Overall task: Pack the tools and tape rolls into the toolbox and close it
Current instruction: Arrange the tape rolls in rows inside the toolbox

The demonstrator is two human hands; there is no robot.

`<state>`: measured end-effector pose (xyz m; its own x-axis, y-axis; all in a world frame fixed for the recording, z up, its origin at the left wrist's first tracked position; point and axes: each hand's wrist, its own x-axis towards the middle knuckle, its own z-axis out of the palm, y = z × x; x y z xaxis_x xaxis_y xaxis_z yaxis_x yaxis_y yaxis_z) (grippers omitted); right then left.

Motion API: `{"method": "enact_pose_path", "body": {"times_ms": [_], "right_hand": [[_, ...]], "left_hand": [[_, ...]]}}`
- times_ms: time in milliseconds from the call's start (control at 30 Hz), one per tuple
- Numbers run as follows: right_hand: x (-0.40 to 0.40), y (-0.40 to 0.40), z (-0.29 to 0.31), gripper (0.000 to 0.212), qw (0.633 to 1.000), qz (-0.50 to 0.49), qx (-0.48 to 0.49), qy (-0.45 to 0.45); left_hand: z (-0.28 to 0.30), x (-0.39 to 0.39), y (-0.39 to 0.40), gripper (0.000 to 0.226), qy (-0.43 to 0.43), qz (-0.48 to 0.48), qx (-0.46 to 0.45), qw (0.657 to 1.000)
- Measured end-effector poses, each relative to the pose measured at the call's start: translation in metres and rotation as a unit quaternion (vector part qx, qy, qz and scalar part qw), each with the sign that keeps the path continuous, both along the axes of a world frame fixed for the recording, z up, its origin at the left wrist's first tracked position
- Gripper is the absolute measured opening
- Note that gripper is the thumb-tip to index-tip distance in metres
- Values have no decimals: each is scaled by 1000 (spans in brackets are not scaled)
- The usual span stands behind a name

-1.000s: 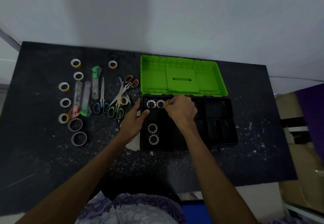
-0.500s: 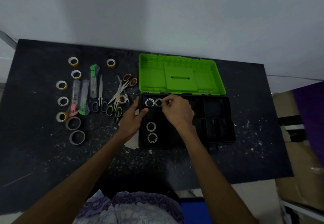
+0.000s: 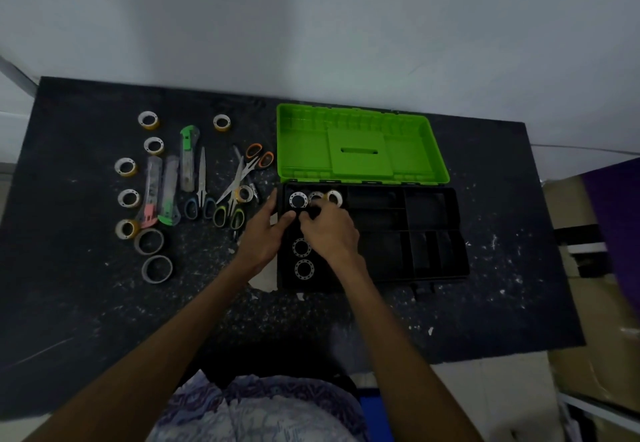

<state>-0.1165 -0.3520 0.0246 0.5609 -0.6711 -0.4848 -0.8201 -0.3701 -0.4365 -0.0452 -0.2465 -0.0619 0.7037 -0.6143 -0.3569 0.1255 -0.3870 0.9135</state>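
Head view: toolbox (image 3: 433,234) lies open centre-right w/ tape rolls (image 3: 298,200) seated far-left inside, right hand (image 3: 329,230) curled over them (grip can't be told), left hand (image 3: 265,230) relaxed on the rim; rolls are best nudged flat.

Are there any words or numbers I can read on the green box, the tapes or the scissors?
None can be read.
Green toolbox lid: only moulded ribs and a slot, no letters visible.
Tape rolls: no print visible.
Utility knives and scissors: any marks are too small and blurred to read.
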Motion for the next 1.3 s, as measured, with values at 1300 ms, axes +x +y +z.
{"method": "enact_pose_path", "body": {"times_ms": [1300], "right_hand": [[3,-58,8,24,988,39,-131,75]], "left_hand": [[-2,1,0,62,9,4,-1,1000]]}}
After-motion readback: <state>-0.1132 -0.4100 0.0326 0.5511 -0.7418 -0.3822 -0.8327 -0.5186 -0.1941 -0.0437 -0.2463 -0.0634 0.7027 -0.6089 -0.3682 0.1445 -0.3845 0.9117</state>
